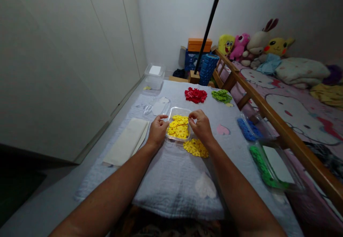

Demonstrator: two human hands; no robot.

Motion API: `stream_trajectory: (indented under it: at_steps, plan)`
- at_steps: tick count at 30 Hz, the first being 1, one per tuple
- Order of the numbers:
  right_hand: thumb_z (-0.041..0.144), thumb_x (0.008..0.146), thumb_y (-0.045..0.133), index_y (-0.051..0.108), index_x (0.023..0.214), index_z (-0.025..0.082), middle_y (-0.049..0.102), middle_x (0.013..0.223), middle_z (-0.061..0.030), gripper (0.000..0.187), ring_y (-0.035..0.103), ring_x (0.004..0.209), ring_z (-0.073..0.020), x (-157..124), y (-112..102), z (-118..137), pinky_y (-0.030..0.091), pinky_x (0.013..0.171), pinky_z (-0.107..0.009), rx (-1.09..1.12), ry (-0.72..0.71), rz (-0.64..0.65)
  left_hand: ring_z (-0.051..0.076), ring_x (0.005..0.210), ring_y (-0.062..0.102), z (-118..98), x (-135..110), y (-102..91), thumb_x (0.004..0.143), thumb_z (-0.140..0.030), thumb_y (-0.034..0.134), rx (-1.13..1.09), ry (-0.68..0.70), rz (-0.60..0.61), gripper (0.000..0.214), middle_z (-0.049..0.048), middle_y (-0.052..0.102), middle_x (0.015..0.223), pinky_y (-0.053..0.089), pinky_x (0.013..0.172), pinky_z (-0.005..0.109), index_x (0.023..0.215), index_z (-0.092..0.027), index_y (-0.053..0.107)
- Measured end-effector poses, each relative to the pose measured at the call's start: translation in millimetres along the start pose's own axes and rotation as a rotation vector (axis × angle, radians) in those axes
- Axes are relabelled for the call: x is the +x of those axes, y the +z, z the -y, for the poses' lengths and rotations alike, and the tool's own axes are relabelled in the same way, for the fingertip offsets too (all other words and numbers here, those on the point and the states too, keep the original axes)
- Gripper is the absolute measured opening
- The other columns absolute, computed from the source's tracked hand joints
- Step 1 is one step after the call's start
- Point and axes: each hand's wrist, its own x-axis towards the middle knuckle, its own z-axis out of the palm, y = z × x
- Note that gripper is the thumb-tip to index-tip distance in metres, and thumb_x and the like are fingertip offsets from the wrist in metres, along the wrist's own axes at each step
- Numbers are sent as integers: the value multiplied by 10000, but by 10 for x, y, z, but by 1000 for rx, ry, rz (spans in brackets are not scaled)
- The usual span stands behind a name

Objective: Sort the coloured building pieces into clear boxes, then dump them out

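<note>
A clear plastic container sits on the cloth-covered table and holds several yellow flower-shaped discs. At its left rim, my left hand is closed, thumb and forefinger against the side. My right hand is closed in a pinch at the opposite rim; its fingertips are partly hidden, and the grip appears to be on the container. Just below my right hand, more yellow discs lie in an overlapping pile on the cloth. A clear lid with a white label lies beyond my left hand.
A red pile and a light-green pile lie farther back. Boxes of blue pieces and green pieces stand by the wooden bed rail. A folded cream cloth lies left; a clear box stands behind.
</note>
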Motion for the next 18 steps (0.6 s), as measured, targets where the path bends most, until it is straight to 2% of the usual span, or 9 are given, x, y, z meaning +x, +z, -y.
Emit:
stream_trajectory:
  at_steps: [4, 7, 13, 18]
  plan:
    - [118, 871, 624, 722, 886, 216, 668, 1008, -94, 139, 545, 1031, -269, 87, 127, 72, 396, 896, -397, -275, 71, 48, 98, 509, 350, -9, -5, 7, 707, -317, 668, -14, -1, 2, 374, -113, 387, 555, 304, 534, 225, 1047, -166, 635]
    - [136, 873, 656, 750, 890, 227, 672, 1054, -100, 132, 506, 1065, -278, 115, 171, 95, 368, 922, -415, -357, 102, 81, 100, 518, 349, -11, -6, 7, 711, -322, 665, -4, -5, 9, 380, -112, 386, 560, 309, 539, 225, 1054, -164, 632]
    - [160, 870, 660, 776, 889, 232, 668, 1134, -105, 137, 524, 1103, -294, 104, 128, -29, 400, 944, -438, -301, 128, 126, 105, 527, 359, 16, 10, -4, 719, -326, 662, 17, 6, 11, 376, -106, 394, 568, 309, 540, 227, 1057, -163, 640]
    - [196, 859, 656, 757, 928, 230, 660, 1107, -106, 126, 581, 1086, -286, 1, -93, -305, 446, 978, -444, -155, 66, 97, 105, 526, 368, 50, 20, -5, 717, -326, 671, 26, 28, -10, 365, -103, 391, 573, 301, 543, 223, 1047, -170, 655]
